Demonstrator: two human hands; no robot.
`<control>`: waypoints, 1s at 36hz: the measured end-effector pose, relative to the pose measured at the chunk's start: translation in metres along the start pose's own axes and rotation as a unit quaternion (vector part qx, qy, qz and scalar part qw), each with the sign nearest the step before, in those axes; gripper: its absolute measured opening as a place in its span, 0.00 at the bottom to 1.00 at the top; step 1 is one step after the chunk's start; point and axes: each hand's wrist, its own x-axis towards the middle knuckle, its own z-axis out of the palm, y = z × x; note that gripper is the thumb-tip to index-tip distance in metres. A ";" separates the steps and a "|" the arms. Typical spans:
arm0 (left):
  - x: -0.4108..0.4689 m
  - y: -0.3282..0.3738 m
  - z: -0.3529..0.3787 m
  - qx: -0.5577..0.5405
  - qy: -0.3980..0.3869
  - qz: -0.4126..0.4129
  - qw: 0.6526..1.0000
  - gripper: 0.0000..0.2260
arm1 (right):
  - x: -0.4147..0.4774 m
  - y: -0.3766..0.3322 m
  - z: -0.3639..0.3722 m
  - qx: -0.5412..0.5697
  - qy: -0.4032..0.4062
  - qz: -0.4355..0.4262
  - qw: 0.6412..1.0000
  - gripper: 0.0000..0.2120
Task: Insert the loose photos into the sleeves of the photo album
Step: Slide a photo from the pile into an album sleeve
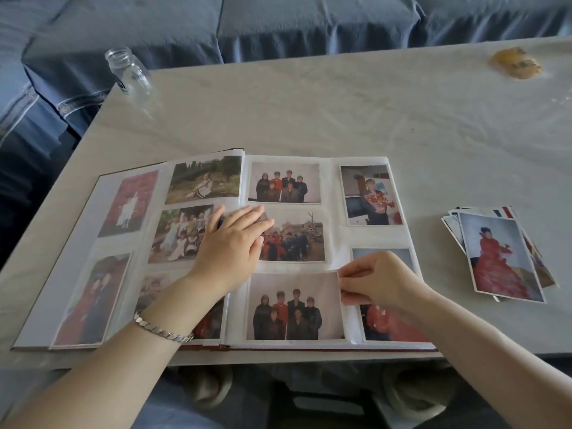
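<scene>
We see a blue-grey sofa (278,23) behind a pale table (340,113); the open album (332,193) lies at its near edge. The left hand (230,243) rests flat on the pages, fingers straight and together. The right hand (376,280) pinches a group photo (294,308) at the bottom sleeve. The loose photos (501,255) lie stacked to the right. A far yellowish lump (515,63) is blurred.

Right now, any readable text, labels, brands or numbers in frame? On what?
Nothing legible.
yellow item: dark print on it, too blurred to read.
glass jar: small dark mark low on its side, too small to read.
photo album, loose photos, group photo pinched by the right hand: no text visible.
</scene>
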 end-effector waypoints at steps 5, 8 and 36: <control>0.000 0.000 0.001 -0.002 -0.006 -0.004 1.000 0.19 | -0.002 -0.001 -0.002 0.020 -0.012 0.015 1.000 0.06; 0.000 0.000 0.001 0.000 -0.007 -0.004 1.000 0.19 | -0.004 0.001 0.002 0.021 0.028 0.005 0.999 0.03; -0.001 0.001 0.000 -0.011 -0.001 -0.004 1.000 0.20 | -0.012 0.013 0.016 -0.049 0.147 -0.069 0.986 0.06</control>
